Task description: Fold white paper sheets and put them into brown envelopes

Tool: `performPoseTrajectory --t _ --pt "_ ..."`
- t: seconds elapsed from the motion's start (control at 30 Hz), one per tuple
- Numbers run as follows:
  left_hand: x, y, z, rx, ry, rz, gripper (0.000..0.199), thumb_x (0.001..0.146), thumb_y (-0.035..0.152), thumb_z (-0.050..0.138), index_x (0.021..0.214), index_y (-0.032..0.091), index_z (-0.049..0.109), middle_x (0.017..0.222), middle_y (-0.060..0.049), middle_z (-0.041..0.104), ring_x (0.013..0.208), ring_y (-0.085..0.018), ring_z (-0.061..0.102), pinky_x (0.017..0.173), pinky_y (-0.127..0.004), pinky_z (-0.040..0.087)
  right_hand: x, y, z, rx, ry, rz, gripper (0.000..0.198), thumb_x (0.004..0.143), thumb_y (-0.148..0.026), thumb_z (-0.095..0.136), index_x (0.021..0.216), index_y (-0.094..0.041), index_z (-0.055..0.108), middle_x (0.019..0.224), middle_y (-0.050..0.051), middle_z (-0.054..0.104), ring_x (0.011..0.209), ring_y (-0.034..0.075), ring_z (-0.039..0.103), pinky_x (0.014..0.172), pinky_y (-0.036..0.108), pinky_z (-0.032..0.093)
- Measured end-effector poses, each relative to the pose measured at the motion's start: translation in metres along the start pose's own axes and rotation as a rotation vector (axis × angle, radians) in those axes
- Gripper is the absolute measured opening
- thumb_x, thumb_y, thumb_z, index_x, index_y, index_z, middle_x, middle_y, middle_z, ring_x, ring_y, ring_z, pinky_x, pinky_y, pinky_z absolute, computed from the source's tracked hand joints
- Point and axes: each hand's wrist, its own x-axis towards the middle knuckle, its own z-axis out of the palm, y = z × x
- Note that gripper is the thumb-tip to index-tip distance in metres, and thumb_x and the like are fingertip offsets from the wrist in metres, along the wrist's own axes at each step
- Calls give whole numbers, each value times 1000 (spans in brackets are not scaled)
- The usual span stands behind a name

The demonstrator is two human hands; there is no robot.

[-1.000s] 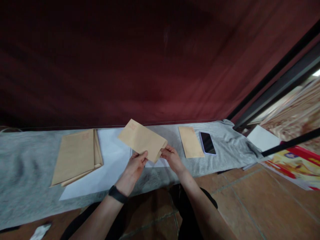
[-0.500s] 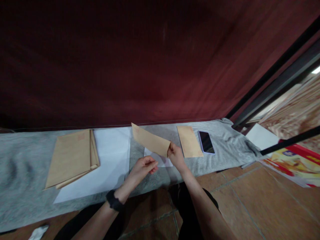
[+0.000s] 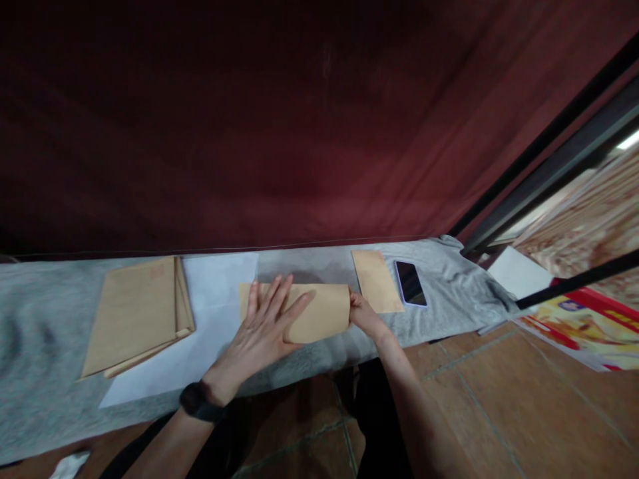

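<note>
A brown paper envelope [image 3: 322,311] lies crosswise in front of me on the grey cloth. Spread flat over its left part is my left hand [image 3: 267,316], fingers apart and wearing a dark wristband. My right hand [image 3: 366,315] pinches the envelope's right end, its fingertips partly hidden at the edge. Just right of that hand rests another brown envelope [image 3: 377,279]. To the left, a stack of brown envelopes [image 3: 134,313] sits on top of white paper sheets [image 3: 219,293]. The small white paper seen before is hidden now.
A phone [image 3: 411,283] lies face up right of the single envelope. The grey cloth [image 3: 459,299] covers a narrow bench against a dark red wall [image 3: 299,133]. Black metal bars [image 3: 549,133], a white box [image 3: 519,271] and a colourful printed box [image 3: 594,326] stand at the right, by the tiled floor.
The held envelope has come down from a tilted, raised position to lie nearly level. My left hand has opened and moved left onto it; my right hand keeps its end and shifts slightly right.
</note>
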Motion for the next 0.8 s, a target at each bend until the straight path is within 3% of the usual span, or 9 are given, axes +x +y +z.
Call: performPoseTrajectory --t 0.17,0.33,0.43,0.53,0.63,0.73,0.8 --pt "1 8 0 21 -48 -34 99 80 39 76 161 29 20 163 -16 30 154 -38 19 123 -66 8 1 6 1 50 -22 -4 24 78 -40 69 94 -23 75 76 -3 74 79 18 69 71 28 56" --pt "5 9 -1 24 -67 -79 99 77 33 77 160 28 24 156 -17 38 146 -37 33 123 -62 14 6 10 3 0 49 -39 25 79 -40 69 99 -25 72 83 -2 74 86 19 69 78 31 56" --pt "7 9 -1 16 -68 -94 97 78 32 75 160 27 24 152 -17 43 142 -36 39 123 -61 16 9 16 2 -46 84 -22 25 80 -41 66 99 -25 70 82 -1 73 83 20 68 73 30 56" --pt "6 8 2 0 -80 -107 97 79 31 72 161 25 21 147 -17 47 139 -35 43 123 -60 15 10 21 -1 -128 166 -21 22 81 -38 61 96 -24 69 81 0 72 78 19 67 70 29 55" --pt "4 2 8 -15 -87 -151 102 78 34 73 162 22 16 146 -18 48 138 -35 44 122 -60 16 8 16 -6 -202 344 -106 23 79 -37 63 97 -23 69 92 2 73 86 19 66 79 30 55" --pt "3 -5 17 -81 -90 -192 111 76 39 74 162 20 8 144 -19 48 138 -36 44 121 -59 21 1 2 -13 -94 493 -176 26 80 -40 68 98 -22 71 101 6 73 94 20 66 87 32 53" --pt "2 -7 22 -127 -101 -187 114 75 43 74 162 20 5 144 -18 49 138 -36 44 120 -59 23 -5 -5 -16 51 417 -111 29 83 -46 67 97 -21 72 96 6 74 88 20 67 82 32 54"
